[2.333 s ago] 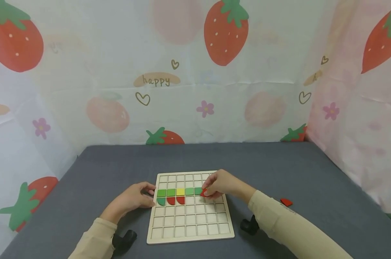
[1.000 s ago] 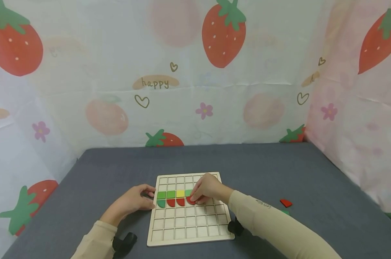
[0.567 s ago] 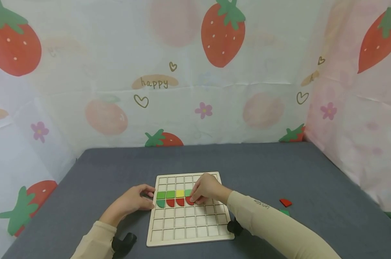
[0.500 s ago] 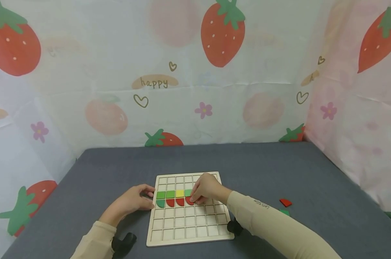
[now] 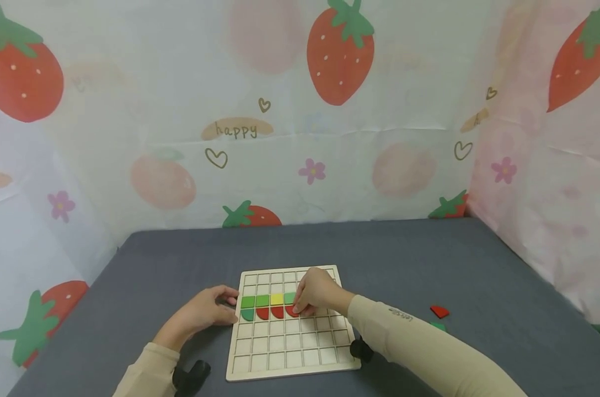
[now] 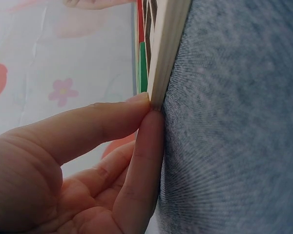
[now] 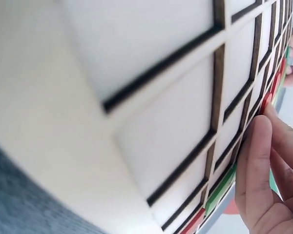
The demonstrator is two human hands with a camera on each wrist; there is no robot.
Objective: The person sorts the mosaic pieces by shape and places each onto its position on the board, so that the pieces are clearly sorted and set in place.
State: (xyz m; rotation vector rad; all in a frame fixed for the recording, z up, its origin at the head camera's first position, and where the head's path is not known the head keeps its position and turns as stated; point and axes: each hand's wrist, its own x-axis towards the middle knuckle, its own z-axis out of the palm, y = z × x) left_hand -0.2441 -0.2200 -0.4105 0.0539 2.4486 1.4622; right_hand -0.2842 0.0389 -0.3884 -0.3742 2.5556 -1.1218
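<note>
A pale wooden grid board (image 5: 280, 364) lies on the table. Green tiles (image 5: 247, 301) and a yellow tile (image 5: 277, 299) fill cells of one row. Below them sit a rounded green tile (image 5: 247, 314) and two rounded red tiles (image 5: 262, 313). My right hand (image 5: 317, 289) pinches another rounded red tile (image 5: 292, 311) at the fourth cell of that lower row, covering cells to the right. The right wrist view shows its thumb and fingers (image 7: 256, 146) at the tile. My left hand (image 5: 203, 312) pinches the board's left edge between thumb and finger, clearer in the left wrist view.
On the table right of the board lie a loose red piece (image 5: 439, 311) and a green piece (image 5: 438, 326), partly behind the right sleeve. Black wrist mounts (image 5: 193, 377) hang under both forearms. A strawberry-printed cloth (image 5: 290, 171) stands behind the table.
From the board's right side, my right hand has brought the red tile left and down to the fourth cell, then stayed almost still. The left hand has kept its place.
</note>
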